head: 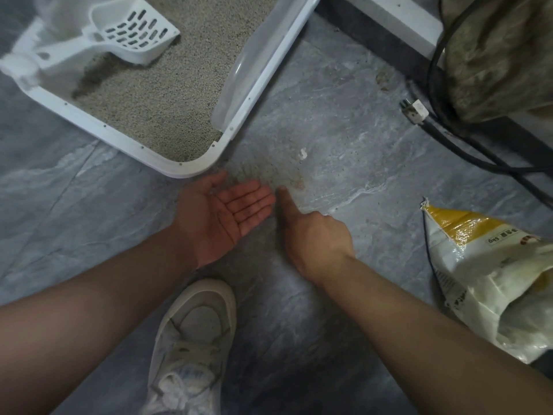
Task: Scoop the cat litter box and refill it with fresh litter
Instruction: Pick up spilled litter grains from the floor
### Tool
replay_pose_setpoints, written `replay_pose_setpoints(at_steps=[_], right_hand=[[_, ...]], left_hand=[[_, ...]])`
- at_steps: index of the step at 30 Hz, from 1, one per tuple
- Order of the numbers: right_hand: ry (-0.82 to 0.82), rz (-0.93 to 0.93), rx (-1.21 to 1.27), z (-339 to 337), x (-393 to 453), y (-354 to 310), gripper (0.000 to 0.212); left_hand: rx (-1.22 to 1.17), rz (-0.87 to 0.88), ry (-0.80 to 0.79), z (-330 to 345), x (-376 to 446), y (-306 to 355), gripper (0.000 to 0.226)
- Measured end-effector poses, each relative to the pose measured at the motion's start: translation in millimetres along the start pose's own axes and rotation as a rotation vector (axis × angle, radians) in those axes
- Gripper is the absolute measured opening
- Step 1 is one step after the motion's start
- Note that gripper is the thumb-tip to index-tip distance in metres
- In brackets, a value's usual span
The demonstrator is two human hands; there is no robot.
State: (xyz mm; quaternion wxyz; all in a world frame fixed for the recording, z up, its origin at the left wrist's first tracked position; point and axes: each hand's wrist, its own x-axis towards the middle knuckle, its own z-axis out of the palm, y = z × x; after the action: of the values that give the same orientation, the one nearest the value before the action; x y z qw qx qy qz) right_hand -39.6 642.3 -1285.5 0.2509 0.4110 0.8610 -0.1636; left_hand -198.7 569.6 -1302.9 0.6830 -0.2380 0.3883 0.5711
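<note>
The white litter box (191, 167) sits at the upper left, filled with grey-beige litter (167, 94). A white slotted scoop (125, 34) rests in it, handle toward the box's left corner. Scattered litter grains (269, 172) lie on the grey floor just off the box's near corner. My left hand (221, 217) is held flat, palm up and empty, beside those grains. My right hand (311, 235) is next to it, index finger stretched out with its tip on the floor at the grains, the other fingers curled in. A white and yellow litter bag (490, 280) lies open at the right.
My white sneaker (194, 333) stands on the grey marbled floor below the hands. Black cables (466, 151) and a plug (416, 110) run along the upper right beside a brown furry mass (502, 55). A white panel edge (398, 16) lines the top.
</note>
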Motion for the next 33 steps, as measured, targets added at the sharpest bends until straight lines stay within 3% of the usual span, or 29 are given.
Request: replay_pose_setpoints(at_steps=[20,22,26,33], right_hand=[[-0.028,0.155,0.158,-0.2,-0.8,2.4,0.058],[0.014,0.148,0.169,-2.5,1.5,4.4,0.054],[0.274,0.137,0.181,0.0,9.0,20.8,0.036],[0.281,0.157,0.210,8.5,17.3,24.1,0.026]], left_hand=[[-0.012,-0.008,-0.001,-1.5,-1.7,0.2,0.054],[-0.010,-0.004,-0.001,-1.7,-2.2,0.4,0.053],[0.000,-0.001,0.011,-0.3,-3.6,-0.5,0.053],[-0.001,0.000,0.014,0.9,-3.1,0.6,0.054]])
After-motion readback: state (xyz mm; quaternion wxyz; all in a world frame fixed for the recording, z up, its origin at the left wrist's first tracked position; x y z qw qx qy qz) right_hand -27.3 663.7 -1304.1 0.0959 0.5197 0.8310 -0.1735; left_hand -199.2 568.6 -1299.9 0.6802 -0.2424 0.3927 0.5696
